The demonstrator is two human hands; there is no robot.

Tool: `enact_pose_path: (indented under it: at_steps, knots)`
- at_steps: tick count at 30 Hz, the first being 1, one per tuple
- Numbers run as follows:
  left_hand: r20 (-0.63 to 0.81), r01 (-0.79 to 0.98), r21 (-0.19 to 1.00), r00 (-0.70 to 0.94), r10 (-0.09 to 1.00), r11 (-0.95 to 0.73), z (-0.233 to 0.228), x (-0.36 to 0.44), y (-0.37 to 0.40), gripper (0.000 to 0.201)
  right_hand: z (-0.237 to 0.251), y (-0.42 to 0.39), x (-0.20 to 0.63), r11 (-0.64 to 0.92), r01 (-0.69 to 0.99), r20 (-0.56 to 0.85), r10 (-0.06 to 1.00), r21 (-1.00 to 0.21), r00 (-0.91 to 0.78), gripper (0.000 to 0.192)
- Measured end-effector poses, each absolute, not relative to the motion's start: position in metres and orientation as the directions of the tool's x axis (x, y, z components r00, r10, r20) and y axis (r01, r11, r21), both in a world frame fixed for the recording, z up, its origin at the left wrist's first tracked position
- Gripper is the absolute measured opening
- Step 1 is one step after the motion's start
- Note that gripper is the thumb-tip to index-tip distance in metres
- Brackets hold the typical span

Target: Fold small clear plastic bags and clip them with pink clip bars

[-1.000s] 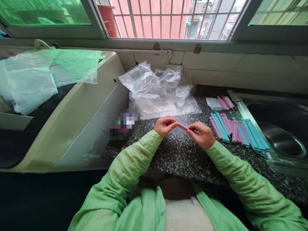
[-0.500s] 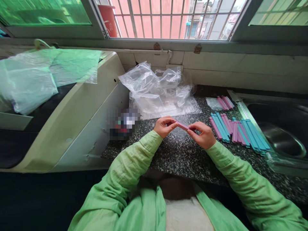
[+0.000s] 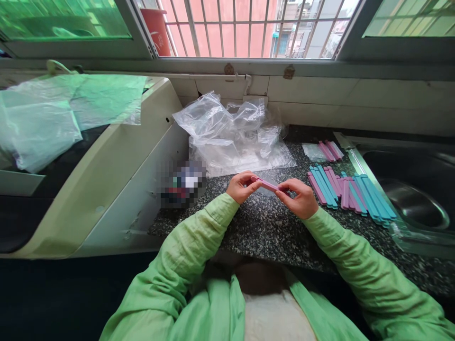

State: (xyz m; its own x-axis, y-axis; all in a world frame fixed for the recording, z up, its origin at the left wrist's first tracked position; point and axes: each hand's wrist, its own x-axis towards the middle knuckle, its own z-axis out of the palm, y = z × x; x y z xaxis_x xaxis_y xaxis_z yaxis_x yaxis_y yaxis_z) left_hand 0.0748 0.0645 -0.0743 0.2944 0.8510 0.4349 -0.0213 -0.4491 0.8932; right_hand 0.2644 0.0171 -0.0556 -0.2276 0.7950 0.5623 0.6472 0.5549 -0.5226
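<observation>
A pink bag clip (image 3: 268, 185) is held level above the counter between my two hands. My left hand (image 3: 242, 187) is closed on its left end, thumb in front. At its right end, my right hand (image 3: 299, 198) pinches it between thumb and fingers. Beneath it lies a small clear plastic bag (image 3: 270, 177), partly hidden by the clip and my hands. To the right of my right hand, several teal bag clips (image 3: 373, 199) and pink bag clips (image 3: 344, 193) lie side by side in a loose row.
Crumpled clear plastic bags (image 3: 234, 137) are heaped at the back of the speckled counter (image 3: 263, 232). Small packets with pink clips (image 3: 329, 150) lie behind the row. A metal sink (image 3: 415, 203) is at right, a white machine (image 3: 142, 142) at left, beside a blurred-out object (image 3: 183, 184).
The view has shifted slightly. My hands keep the same hold on the pink bag clip, with almost no movement.
</observation>
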Motion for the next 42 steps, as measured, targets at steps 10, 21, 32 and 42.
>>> enact_pose_path:
  at_steps: [10,21,32,42]
  knots:
    - [0.463,-0.047,0.883,0.265,0.846,-0.468,-0.0723,0.0754,0.0642,0.032,-0.0558,0.0175,0.2648,0.561,0.639,0.573,0.789,-0.526,-0.220,0.009]
    - [0.456,-0.033,0.886,0.249,0.854,-0.463,-0.0711,0.0761,0.0633,0.034,-0.0542,0.0162,0.2641,0.559,0.638,0.571,0.791,-0.529,-0.220,0.010]
    - [0.449,-0.016,0.886,0.278,0.849,-0.463,-0.0719,0.0777,0.0630,0.035,-0.0565,0.0168,0.2650,0.525,0.649,0.531,0.820,-0.551,-0.213,0.011]
    - [0.427,-0.026,0.893,0.365,0.827,-0.449,-0.0712,0.0785,0.0621,0.040,-0.0508,0.0149,0.2641,0.553,0.615,0.540,0.809,-0.562,-0.232,0.013]
